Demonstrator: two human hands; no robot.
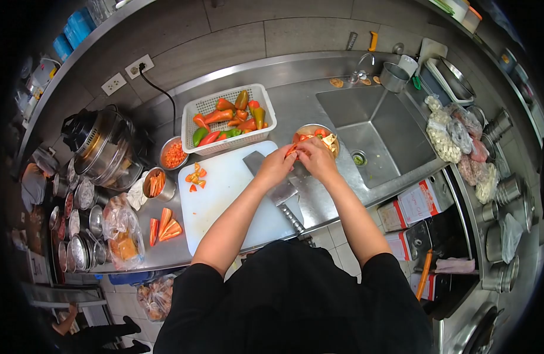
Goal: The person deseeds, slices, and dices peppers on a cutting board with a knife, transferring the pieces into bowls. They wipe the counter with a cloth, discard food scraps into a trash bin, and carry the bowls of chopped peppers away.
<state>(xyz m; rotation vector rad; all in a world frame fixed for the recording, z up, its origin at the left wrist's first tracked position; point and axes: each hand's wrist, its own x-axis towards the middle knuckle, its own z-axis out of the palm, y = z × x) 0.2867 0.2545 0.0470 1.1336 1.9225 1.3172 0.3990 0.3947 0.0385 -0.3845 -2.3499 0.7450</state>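
My left hand (276, 166) and my right hand (317, 158) meet at the near edge of a metal bowl (335, 147), fingers closed around a piece of red pepper (292, 150). Inside the bowl lie pepper scraps (327, 139) in red and pale yellow. Beneath my left forearm a broad knife (282, 193) rests partly on a white cutting board (224, 218), its handle toward me. Small orange-red pepper pieces (196, 176) are on the board's upper left. Behind the board, a white plastic basket (237, 141) holds whole red, orange and green peppers (224, 115).
Left of the board stand a bowl of diced red pieces (174, 154), a metal container of orange strips (156, 183) and cut carrots (165, 226). A steel sink (378, 133) is to my right, bagged ingredients (455, 133) beyond it. Another person (95, 336) is at lower left.
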